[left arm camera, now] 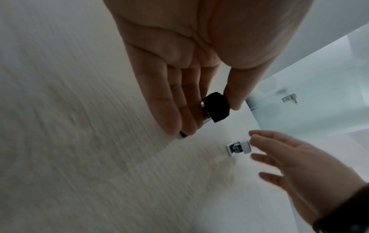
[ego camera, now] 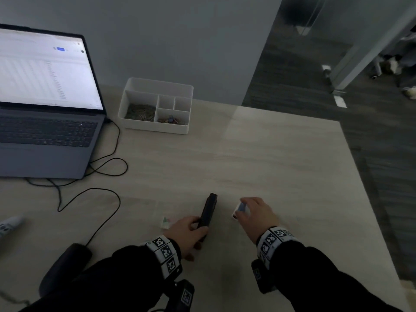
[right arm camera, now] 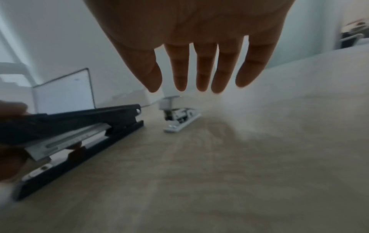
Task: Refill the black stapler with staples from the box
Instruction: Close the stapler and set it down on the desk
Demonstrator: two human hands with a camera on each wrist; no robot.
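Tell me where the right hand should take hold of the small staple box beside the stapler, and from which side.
Probably by its two long side walls, coming down from above. The staple box lies flat on the table, right of the black stapler, with the right hand open just above it. The left hand holds the stapler's rear end.

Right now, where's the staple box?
In the head view the staple box sits on the table just right of the black stapler, under the fingertips of the open right hand, near the front edge.
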